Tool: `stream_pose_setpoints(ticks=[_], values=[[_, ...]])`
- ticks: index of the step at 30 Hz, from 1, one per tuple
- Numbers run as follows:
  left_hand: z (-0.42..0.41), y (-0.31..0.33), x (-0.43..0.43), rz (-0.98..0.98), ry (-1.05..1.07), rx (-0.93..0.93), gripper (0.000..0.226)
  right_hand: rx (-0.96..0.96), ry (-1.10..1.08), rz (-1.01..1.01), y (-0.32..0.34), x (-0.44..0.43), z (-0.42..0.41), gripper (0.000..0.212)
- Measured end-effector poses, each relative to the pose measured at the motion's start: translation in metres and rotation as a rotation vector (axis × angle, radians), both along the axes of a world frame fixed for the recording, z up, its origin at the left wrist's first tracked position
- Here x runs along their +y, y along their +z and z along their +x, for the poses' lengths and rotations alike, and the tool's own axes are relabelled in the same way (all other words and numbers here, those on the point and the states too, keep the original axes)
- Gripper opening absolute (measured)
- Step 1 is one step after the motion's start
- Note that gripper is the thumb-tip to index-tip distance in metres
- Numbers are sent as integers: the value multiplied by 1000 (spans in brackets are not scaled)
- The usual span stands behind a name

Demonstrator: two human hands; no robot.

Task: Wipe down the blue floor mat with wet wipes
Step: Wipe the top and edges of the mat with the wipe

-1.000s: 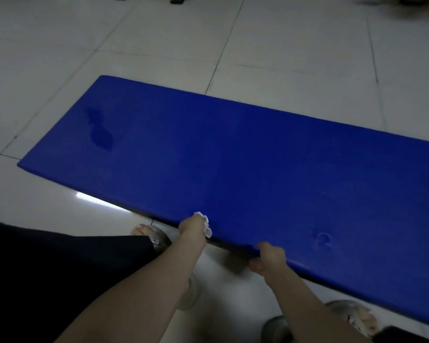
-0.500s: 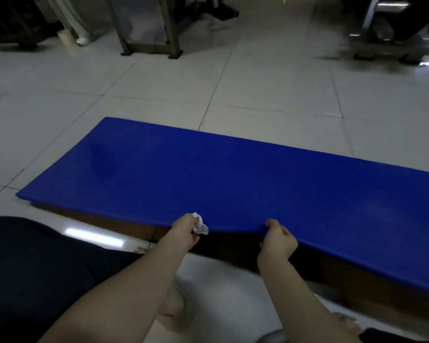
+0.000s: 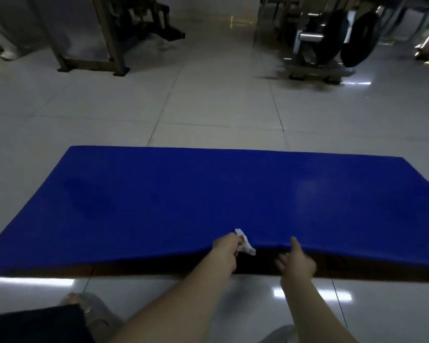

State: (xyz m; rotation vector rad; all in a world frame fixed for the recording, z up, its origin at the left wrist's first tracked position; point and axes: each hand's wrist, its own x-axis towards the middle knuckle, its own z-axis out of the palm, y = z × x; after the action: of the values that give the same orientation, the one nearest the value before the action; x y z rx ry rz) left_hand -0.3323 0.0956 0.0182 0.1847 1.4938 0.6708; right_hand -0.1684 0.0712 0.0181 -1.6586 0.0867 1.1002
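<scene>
Blue floor mat (image 3: pixel 208 194) lies flat on pale tiled floor (image 3: pixel 208 107), long side across the view. The middle of its near edge is raised off the tiles, with a dark gap beneath, and both ends are down. Left hand (image 3: pixel 224 253) is at the raised edge, fingers curled tight and pinching a crumpled white wet wipe (image 3: pixel 244 243) against the mat's lip. Right hand (image 3: pixel 296 262) is just beside it along the same edge, thumb lying on top of the mat and fingers reaching under, so the edge is pinched between them. How firmly, cannot tell. A darker patch (image 3: pixel 89 199) shows on the mat's left half. On the near side of the mat, at left, are a sandalled foot (image 3: pixel 84 305) and a dark garment (image 3: pixel 32 325). Well beyond the mat's far edge stand a metal frame (image 3: pixel 92 63) at left and a machine with dark wheels (image 3: pixel 332 40) at right, both blurred.
</scene>
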Motion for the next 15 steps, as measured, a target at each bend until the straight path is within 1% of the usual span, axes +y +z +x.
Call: stream_pose_setpoints(ticks=[1,2,3,5,7,8,11,13,15], values=[[7,-7,-2,-15,-26,-16,29,109,44,-9,-6,1,-2,57],[11,-10,-7,-29,-42,-33,29,196,80,-19,-14,4,-2,63],[10,-14,-14,-23,-70,-54,26,261,110,-47,-21,4,-3,64],[5,-19,-31,-4,-122,-108,9,337,139,-94,-34,5,-1,51],[-14,-32,-42,7,-42,-151,24,337,148,-138,-44,8,0,35],[-25,-35,-44,-5,49,-154,24,313,152,-159,-49,12,-1,33],[-66,-44,-40,-39,253,-60,18,225,119,-190,-55,18,-6,34],[-86,-48,-39,-70,303,-22,13,161,87,-218,-57,14,-8,34],[-89,-53,-44,-124,278,-64,10,99,50,-236,-56,4,-3,32]])
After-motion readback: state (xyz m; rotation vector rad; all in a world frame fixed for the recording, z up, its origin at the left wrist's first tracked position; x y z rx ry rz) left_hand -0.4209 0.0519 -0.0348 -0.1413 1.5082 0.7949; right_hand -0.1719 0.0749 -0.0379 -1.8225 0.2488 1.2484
